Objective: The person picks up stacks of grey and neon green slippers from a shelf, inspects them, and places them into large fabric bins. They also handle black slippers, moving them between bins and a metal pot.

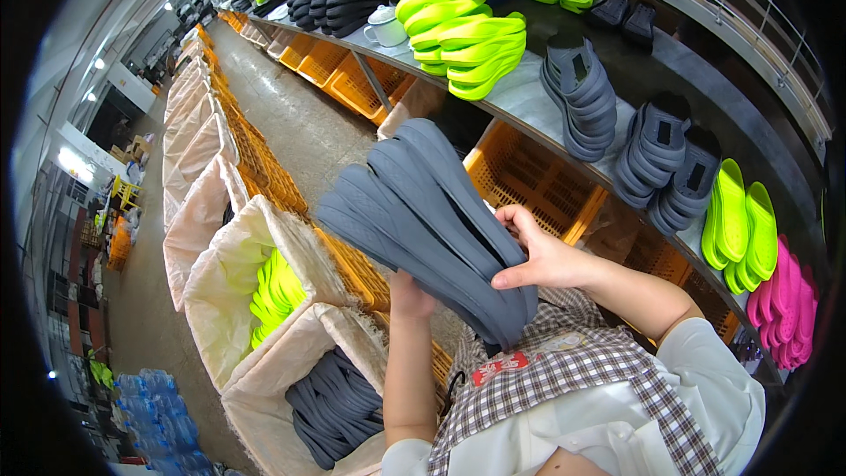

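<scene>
Head view, near field: plaid apron (564,370) over a white top at the lower edge. Left hand (410,286) sits under a fanned stack of grey soles (423,220), mostly hidden by it, so whether its fingers are curled or flat cannot be told. Right hand (539,256) is clamped on the stack's right edge, thumb on the top face, fingers wrapped over the rim. Stack is held at chest height, above the gap between the bins and the bench. Lower left: cloth-lined bin (264,388) holding more grey soles (335,405); next bin (220,282) behind it holds neon-green soles (275,291) (standing on edge). Orange crates (529,181) sit under the grey bench (529,101). On the bench: piles of neon-green slippers (463,35), grey slippers (582,92), a white mug (385,26), pink slippers (787,304) at far right.
</scene>
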{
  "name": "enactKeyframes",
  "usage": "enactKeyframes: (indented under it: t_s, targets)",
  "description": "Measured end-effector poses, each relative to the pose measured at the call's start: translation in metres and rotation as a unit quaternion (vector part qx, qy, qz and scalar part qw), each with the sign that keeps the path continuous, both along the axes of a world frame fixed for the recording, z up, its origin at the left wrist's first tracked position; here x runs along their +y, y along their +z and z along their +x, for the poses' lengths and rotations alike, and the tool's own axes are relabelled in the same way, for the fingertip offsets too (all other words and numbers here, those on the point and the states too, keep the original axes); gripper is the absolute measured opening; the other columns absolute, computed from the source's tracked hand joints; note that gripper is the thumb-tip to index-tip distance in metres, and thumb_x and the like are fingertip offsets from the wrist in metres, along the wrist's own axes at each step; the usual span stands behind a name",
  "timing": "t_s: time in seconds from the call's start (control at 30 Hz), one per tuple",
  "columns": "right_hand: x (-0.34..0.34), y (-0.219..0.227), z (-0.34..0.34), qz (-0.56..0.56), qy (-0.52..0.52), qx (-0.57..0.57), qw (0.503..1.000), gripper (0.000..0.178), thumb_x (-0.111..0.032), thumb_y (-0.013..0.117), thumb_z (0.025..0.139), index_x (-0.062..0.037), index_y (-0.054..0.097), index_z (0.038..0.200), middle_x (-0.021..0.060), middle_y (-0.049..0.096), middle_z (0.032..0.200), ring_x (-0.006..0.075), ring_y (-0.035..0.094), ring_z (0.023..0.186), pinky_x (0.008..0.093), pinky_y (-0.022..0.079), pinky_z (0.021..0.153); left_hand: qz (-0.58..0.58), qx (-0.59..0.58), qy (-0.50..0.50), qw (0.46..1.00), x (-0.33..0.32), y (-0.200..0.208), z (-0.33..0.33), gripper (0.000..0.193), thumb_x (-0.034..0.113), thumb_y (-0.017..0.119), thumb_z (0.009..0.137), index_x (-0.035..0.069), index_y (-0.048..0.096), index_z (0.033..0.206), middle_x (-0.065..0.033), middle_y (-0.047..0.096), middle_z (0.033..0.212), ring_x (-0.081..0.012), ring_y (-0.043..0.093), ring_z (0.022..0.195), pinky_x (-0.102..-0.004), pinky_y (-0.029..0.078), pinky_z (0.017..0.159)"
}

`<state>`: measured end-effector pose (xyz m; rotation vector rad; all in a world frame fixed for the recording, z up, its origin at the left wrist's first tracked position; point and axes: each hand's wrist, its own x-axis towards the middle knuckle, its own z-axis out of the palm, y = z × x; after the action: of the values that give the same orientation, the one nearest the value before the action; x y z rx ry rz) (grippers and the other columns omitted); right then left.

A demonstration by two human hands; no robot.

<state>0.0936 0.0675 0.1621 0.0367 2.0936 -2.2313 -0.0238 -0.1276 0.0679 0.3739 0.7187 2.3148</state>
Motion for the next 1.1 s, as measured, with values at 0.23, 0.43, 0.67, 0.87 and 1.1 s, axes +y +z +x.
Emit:
enactKeyframes:
  t_s: [0.23, 0.43, 0.67, 0.87, 1.1]
  targets:
    - [0.012, 0.0, -0.005, 0.067, 0.017, 0.017, 0.997, 0.104, -0.026, 0.083, 0.068, 0.0026, 0.017, 0.142, 0.0202, 0.035, 0.136, 0.0287, 0.035, 0.128, 0.037, 0.029, 0.107, -0.081, 0.021, 0.031, 0.996, 0.004, 0.004, 0.007, 0.056, 0.011, 0.066, 0.083, 0.003, 0.04, 0.132, -0.0087, 0.051, 0.126, -0.0268, 0.052, 0.113, -0.0379, 0.045, 0.093]
    - [0.014, 0.0, -0.001, 0.126, 0.036, 0.083, 0.988, 0.104, -0.021, 0.082, 0.066, 0.0015, 0.016, 0.143, 0.0195, 0.031, 0.138, 0.0279, 0.031, 0.13, 0.0368, 0.027, 0.108, -0.185, 0.083, 0.08, 0.976, 0.006, 0.006, -0.001, 0.058, 0.019, 0.065, 0.085, 0.005, 0.038, 0.135, -0.0097, 0.049, 0.129, -0.0258, 0.048, 0.118, -0.037, 0.04, 0.099]
    - [0.022, -0.018, -0.007, 0.261, 0.001, 0.208, 0.943, 0.101, -0.019, 0.081, 0.067, 0.0009, 0.017, 0.142, 0.0233, 0.031, 0.138, 0.0349, 0.032, 0.13, 0.0398, 0.028, 0.108, -0.001, -0.007, 0.023, 1.0, 0.018, 0.038, -0.002, 0.059, 0.029, 0.058, 0.089, 0.005, 0.034, 0.138, -0.0114, 0.047, 0.132, -0.0256, 0.045, 0.122, -0.0366, 0.035, 0.104]
    - [0.037, -0.041, -0.04, 0.316, -0.07, 0.42, 0.848, 0.046, 0.005, 0.054, 0.081, -0.0088, 0.044, 0.123, 0.0157, 0.047, 0.135, 0.0298, 0.047, 0.122, 0.0418, 0.035, 0.104, -0.117, -0.003, 0.068, 0.991, 0.02, 0.037, 0.029, 0.061, 0.036, 0.052, 0.092, 0.005, 0.03, 0.141, -0.0134, 0.047, 0.132, -0.0265, 0.048, 0.12, -0.0383, 0.04, 0.101]
    - [0.025, -0.045, -0.008, -0.239, 0.061, 0.031, 0.969, 0.036, -0.016, 0.053, 0.09, -0.0058, 0.041, 0.123, 0.0141, 0.028, 0.147, 0.0199, 0.034, 0.13, 0.0357, 0.032, 0.106, -0.083, -0.103, -0.106, 0.985, 0.0, 0.015, 0.015, 0.062, 0.035, 0.053, 0.092, 0.005, 0.03, 0.14, -0.014, 0.047, 0.131, -0.0269, 0.049, 0.118, -0.0384, 0.041, 0.099]
